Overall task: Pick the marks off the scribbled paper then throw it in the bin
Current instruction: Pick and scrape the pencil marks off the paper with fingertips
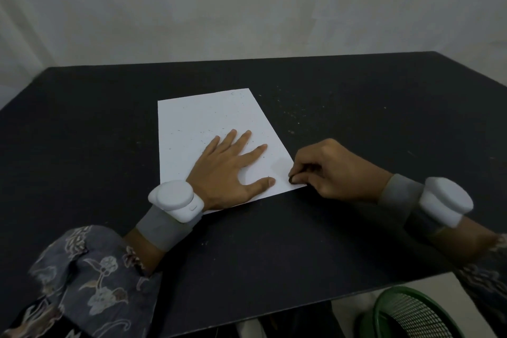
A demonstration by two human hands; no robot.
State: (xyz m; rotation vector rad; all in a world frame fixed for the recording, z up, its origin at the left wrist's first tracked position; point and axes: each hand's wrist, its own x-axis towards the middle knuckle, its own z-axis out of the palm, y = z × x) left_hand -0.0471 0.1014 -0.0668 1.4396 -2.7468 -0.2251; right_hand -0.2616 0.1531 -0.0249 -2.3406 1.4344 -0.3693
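Green bin point(417, 313), seemingly empty; hands point(227, 170) on paper point(197, 129).

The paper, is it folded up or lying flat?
Flat. The paper lies spread on the table, with the left hand pressing it down; no folds show.

A black table point(356, 118), flecked with crumbs, before a pale wall point(247, 3).

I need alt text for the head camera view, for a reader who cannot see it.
A left hand presses flat on a white paper on a black table, while the right hand pinches something small and dark at its near right corner. A green mesh bin stands below the table edge.
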